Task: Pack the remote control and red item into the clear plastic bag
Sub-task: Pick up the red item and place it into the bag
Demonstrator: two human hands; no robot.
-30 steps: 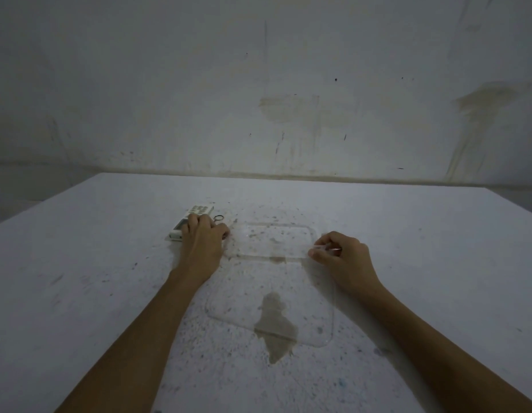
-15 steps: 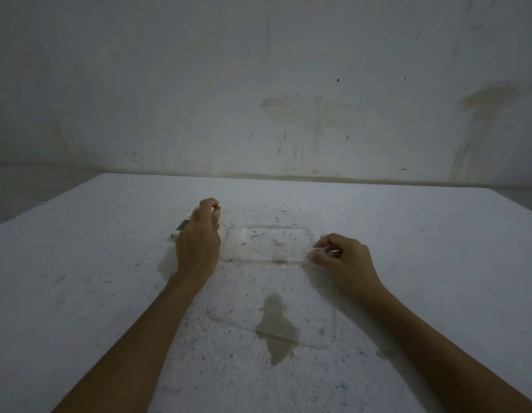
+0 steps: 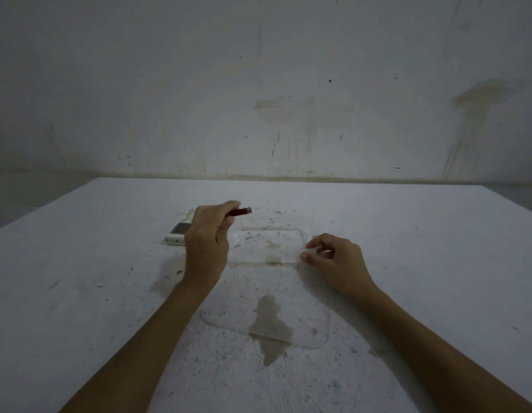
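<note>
A clear plastic bag point(image 3: 267, 293) lies flat on the white table point(image 3: 80, 293), its far end raised as a flap. My right hand point(image 3: 333, 260) pinches the flap's right edge. My left hand point(image 3: 206, 236) is lifted just off the table and holds a small dark red item point(image 3: 240, 211), which sticks out to the right of the fingers, left of and beyond the bag's far end. A white remote control point(image 3: 180, 231) with a small screen lies on the table behind my left hand, partly hidden by it.
A brownish stain point(image 3: 270, 329) marks the table under the bag's near end. A stained wall point(image 3: 258, 84) rises behind the table's far edge. The table's left edge runs diagonally at the left.
My left hand has lifted from beside the remote control with the red item in its fingers and moved slightly right. The right hand has kept its pinch on the bag.
</note>
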